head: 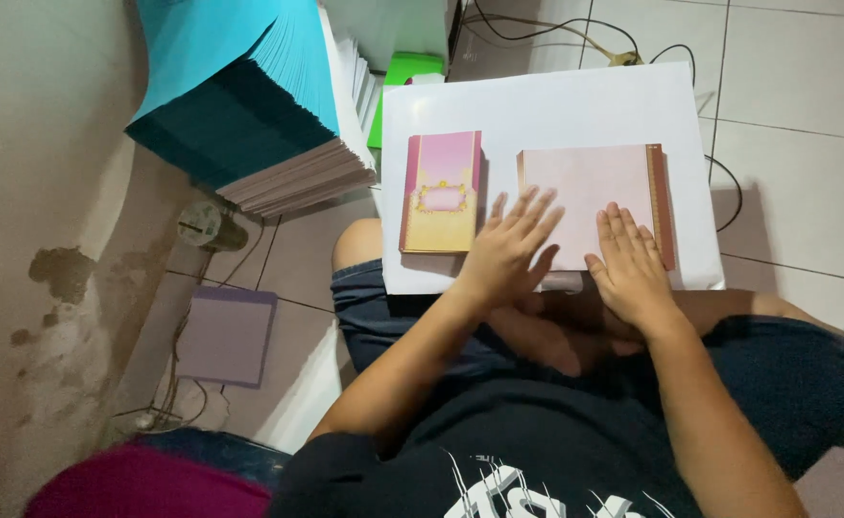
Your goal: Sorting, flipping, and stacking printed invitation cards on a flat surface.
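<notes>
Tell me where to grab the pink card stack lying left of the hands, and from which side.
Grip the pink stack by its long left and right edges, coming from above. It lies flat on the white board, apart from the pale stack under both hands; its left edge is probably easiest, free of the left hand.

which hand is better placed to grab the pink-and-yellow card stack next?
Probably the left. The left hand lies flat with its fingers on the near left edge of the pale pink sheet, right beside the pink-and-yellow card stack. The right hand presses the sheet's right part, farther from the stack.
</notes>
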